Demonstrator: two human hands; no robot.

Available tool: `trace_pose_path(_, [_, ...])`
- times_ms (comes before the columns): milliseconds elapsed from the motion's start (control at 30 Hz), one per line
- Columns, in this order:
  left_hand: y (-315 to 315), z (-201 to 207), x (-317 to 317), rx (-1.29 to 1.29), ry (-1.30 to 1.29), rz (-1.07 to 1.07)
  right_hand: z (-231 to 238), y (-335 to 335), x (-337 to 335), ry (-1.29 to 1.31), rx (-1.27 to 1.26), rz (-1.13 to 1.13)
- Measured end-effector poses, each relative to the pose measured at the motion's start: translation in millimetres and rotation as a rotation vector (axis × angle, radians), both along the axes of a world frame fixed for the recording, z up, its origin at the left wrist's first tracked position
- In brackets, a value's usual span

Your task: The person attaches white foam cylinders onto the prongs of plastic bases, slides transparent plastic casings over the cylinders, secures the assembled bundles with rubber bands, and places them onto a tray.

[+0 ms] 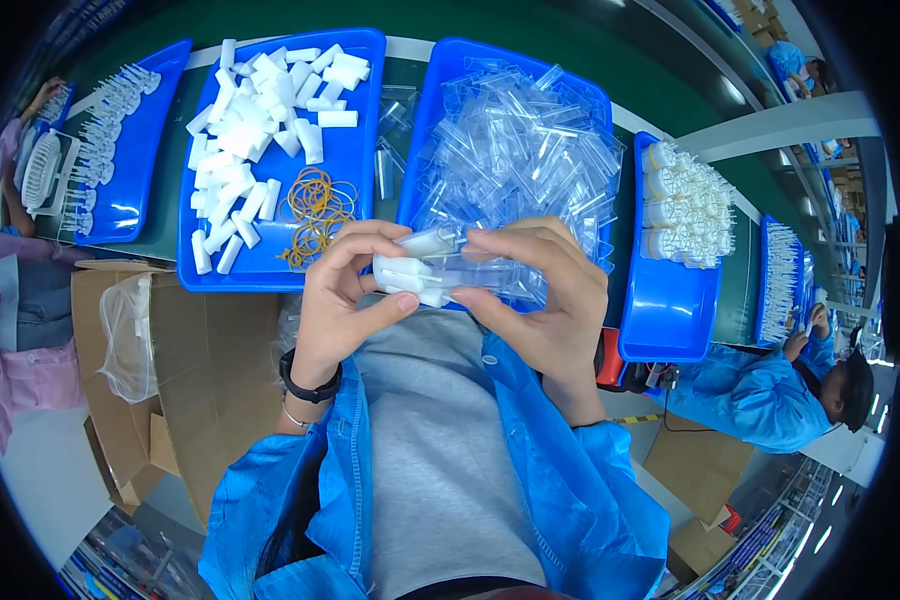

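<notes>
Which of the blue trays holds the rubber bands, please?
The blue tray directly beyond the left hand: its amber rubber bands lie beside many white pieces, while no bands show in the other trays.

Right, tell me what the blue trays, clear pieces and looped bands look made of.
Blue trays: probably plastic, smooth and glossy; bare patches show reflections.
Clear pieces: likely plastic, see-through and shiny, with sharp highlights.
Looped bands: perhaps rubber, dull-looking; thin, tangled yellow-brown loops.

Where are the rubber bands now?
Left of centre in the head view: rubber bands lie in a blue tray beside white cylindrical pieces, near the left hand.
</notes>
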State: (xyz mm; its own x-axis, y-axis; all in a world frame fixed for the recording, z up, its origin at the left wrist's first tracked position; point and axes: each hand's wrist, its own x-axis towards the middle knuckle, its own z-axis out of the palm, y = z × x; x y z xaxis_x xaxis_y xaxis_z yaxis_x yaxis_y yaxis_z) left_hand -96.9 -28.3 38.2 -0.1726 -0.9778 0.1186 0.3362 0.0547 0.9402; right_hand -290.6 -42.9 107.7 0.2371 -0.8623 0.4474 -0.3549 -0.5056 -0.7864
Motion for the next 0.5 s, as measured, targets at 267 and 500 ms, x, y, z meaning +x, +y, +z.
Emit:
trace_pose_path(267, [1.5,-3.2,1.7,-0.047,-0.04,0.056,-6.2,-0.9,-3.1,-0.075,-0.022,0.021])
trace_pose_path(500, [1.1,-2.4,0.0,-0.045,-0.07,0.048,-5.9,-0.2,-6.7,-0.126,0.01,0.031])
